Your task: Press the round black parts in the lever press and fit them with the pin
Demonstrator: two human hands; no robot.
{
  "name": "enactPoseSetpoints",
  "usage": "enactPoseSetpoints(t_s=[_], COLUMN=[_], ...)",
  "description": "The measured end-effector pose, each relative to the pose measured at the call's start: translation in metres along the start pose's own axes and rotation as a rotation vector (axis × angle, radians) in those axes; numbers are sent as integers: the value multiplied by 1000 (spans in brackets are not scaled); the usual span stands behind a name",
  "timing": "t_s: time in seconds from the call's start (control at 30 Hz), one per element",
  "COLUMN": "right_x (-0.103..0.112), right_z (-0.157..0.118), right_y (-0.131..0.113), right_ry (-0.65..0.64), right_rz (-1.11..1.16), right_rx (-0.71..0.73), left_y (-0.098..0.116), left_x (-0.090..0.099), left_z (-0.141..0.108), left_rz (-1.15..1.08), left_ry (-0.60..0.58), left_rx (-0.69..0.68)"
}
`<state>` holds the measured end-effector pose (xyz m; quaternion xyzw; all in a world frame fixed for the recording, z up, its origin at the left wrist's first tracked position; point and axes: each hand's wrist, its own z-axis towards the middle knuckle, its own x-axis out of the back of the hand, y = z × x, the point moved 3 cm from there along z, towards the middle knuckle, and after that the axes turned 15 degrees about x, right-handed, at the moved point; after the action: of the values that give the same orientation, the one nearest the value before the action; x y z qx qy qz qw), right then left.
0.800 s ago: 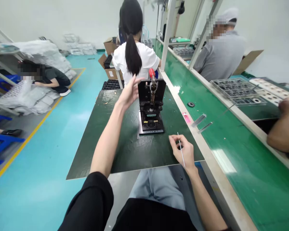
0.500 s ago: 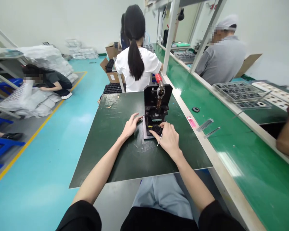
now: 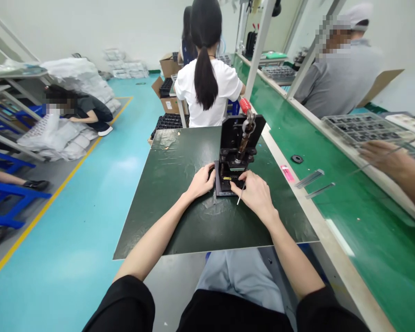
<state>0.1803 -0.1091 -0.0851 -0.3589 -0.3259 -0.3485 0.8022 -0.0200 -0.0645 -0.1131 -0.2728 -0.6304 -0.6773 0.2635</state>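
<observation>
- While L hand [image 3: 202, 181] rests on dark worktop [image 3: 180, 221], its fingers [image 3: 210, 172] lie open against press base [image 3: 222, 188]
- Small hand press [image 3: 238, 152] stands mid-worktop, yellow bit [image 3: 227, 178] in its slot
- R hand [image 3: 256, 193] above base, fingers [image 3: 245, 179] closed on thin white stick [image 3: 241, 196]
- Co-worker's hand [image 3: 383, 157] far right, over green bench [image 3: 363, 203]

The hand press [image 3: 237, 157] is blocking the straight path forward for the left hand [image 3: 201, 182] and right hand [image 3: 256, 196], its upright frame rising just ahead of them. A thin white stick [image 3: 240, 198] is jutting from the right hand's grip toward the dark green mat [image 3: 180, 226], which is leaving a passage leftward and toward the body. The cream bench rail [image 3: 334, 258] is bounding the right side, and a co-worker in a white shirt [image 3: 207, 99] is apparently sitting just past the far edge.
</observation>
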Motion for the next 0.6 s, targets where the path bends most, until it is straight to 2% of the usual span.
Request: enactPoseSetpoints(t_s=[0.1, 0.23, 0.33, 0.4, 0.5, 0.6], right_x=[28, 83, 126, 150, 176, 188], right_z=[-25, -99, -164, -193, -202, -177], right_y=[-2, 10, 38, 66, 120, 175], right_ry=[84, 247, 310, 295, 207, 130], right_rz=[121, 133, -63, -193, -276, -305], right_rx=[-58, -213, -353, -413, -494, -616], left_y=[-1, -6, -9, -9, -9, -9], left_x=[3, 7, 10, 10, 11, 12], left_z=[0, 1, 3, 3, 4, 5], left_rz=[9, 15, 25, 46, 90, 122], left_ry=[-13, -1, 9, 13, 24, 29], left_rx=[13, 31, 34, 32, 25, 9])
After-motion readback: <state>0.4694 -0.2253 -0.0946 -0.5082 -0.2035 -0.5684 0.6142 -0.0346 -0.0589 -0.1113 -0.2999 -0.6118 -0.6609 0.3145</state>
